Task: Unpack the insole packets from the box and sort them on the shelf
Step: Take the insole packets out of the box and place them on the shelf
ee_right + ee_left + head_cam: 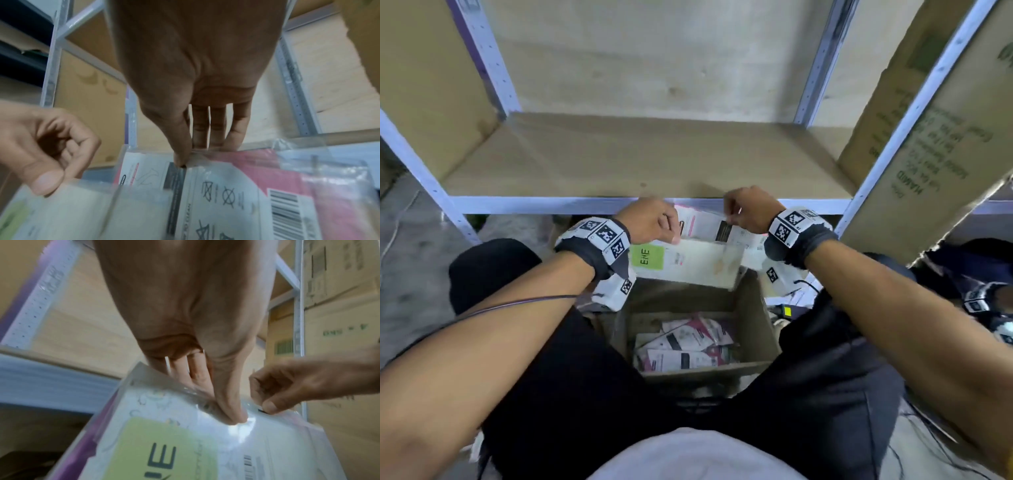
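I hold two insole packets just in front of the shelf's front beam (551,204), above the open cardboard box (756,315). My left hand (674,235) (230,417) pinches the top edge of a clear packet with a green label (688,262) (164,443) (72,211). A white and pink packet (705,224) (257,178) printed with care symbols and a barcode is pinched at its top edge by my right hand (729,219) (184,160); it lies partly behind the green-label one. Several more packets (685,346) lie in the box. The wooden shelf board (637,161) is bare.
A large printed carton (928,154) leans at the right of the shelf bay, and plain cardboard (424,85) stands at its left. White perforated uprights (815,68) frame the bay. My knees in black trousers flank the box.
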The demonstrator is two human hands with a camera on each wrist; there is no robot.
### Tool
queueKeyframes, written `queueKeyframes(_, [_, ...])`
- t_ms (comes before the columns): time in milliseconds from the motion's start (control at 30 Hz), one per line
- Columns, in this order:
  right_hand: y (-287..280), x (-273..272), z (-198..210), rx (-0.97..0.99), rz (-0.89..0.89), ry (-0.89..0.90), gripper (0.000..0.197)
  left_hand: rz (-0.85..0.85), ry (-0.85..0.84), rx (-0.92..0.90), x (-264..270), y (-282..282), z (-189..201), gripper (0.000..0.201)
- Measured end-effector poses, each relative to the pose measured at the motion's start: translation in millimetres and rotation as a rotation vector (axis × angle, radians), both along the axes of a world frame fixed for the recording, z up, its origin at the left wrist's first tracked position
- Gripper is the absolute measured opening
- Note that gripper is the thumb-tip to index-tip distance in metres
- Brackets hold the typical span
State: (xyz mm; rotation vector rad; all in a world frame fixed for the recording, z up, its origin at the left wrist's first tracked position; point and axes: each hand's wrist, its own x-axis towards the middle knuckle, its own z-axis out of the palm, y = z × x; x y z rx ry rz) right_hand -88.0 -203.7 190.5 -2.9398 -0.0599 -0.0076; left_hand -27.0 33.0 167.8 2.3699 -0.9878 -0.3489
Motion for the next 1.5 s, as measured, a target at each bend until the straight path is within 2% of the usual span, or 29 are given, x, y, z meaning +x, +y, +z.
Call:
queueKeyframes(167, [-13,-7,49,0.057,-0.043,-0.098,0.01,0.083,0.028,-0.14,14,28,47,0.009])
queueKeyframes(333, [-29,2,67,0.183,-0.139,-0.151,0.009,0.25,0.099,-0.296,39,59,63,0.009])
queueKeyframes(467, [-37,19,63,0.421,-0.221,-0.112,0.015,0.427,0.154,-0.439,59,76,57,0.006])
queueKeyframes(533, [-35,29,56,0.602,-0.283,-0.11,0.013,0.53,0.216,-0.525,70,81,48,0.007])
queueKeyframes(633, [-23,45,42,0.853,-0.339,-0.091,0.018,0.638,0.296,-0.603,87,82,33,0.01])
queueKeyframes(767, [3,76,23,1.052,-0.37,-0.008,0.018,0.795,0.423,-0.665,111,84,14,0.012])
queueKeyframes(867, [19,107,10,1.07,-0.373,0.064,0.016,0.9,0.467,-0.626,134,89,6,0.025])
queueKeyframes(1033, [43,163,-3,1.084,-0.368,0.13,0.02,1.018,0.448,-0.536,182,106,3,0.042])
queueKeyframes(1167, [64,214,-4,0.935,-0.34,0.152,0.027,1.082,0.361,-0.444,220,122,2,0.038])
queueKeyframes(1267, [79,250,-5,0.904,-0.339,0.182,0.026,1.14,0.316,-0.357,246,136,0,0.035])
queueKeyframes(1367, [95,283,-8,0.876,-0.343,0.191,0.024,1.173,0.322,-0.31,272,149,-5,0.046])
queueKeyframes(1500, [115,326,-6,0.799,-0.331,0.187,0.023,1.235,0.281,-0.341,303,163,-14,0.044])
